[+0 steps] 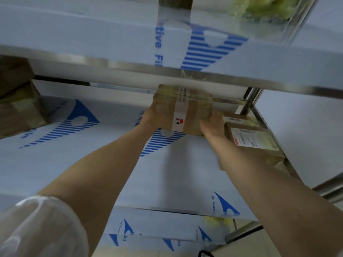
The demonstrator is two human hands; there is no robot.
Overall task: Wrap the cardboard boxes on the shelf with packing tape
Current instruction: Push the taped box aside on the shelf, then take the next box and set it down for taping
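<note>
A small cardboard box (187,115) with a white label strip and glossy tape around it sits at the back of the middle shelf (167,169). My left hand (154,115) grips its left side and my right hand (213,123) grips its right side. Both forearms reach in from below. The box's top edge lies just under the upper shelf's metal rim (204,78). The fingers behind the box are hidden.
Two labelled cardboard boxes (252,138) lie just right of my right hand by the shelf post (248,101). More taped boxes (18,108) stack at the far left. A pale green plastic bundle (263,6) sits on the upper shelf. Shelves carry white-and-blue protective film.
</note>
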